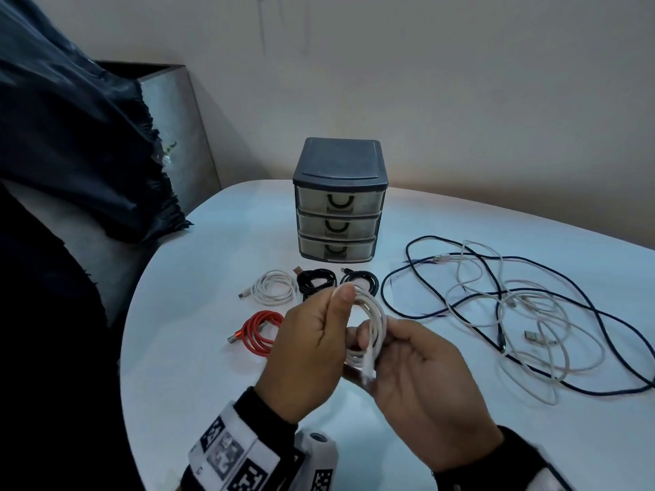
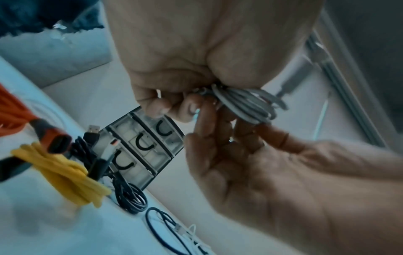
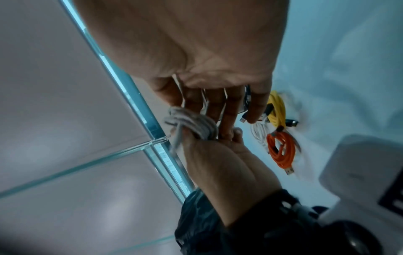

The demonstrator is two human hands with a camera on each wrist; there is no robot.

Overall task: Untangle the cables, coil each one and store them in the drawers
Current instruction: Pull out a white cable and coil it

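Right hand [image 1: 421, 377]: nearest the head camera; fingers curled round the white coil's [image 1: 368, 331] lower side, loose end pinched.
Left hand [image 1: 312, 341]: thumb and fingers clamped on the coil's top, above the table [image 1: 198, 349].
Step, judged: tuck the tail round the loops, keeping them flat and snug.
Drawers [image 1: 338, 221]: all closed, behind finished coils; open one afterwards.
Tangle [image 1: 514, 313]: waiting at right.
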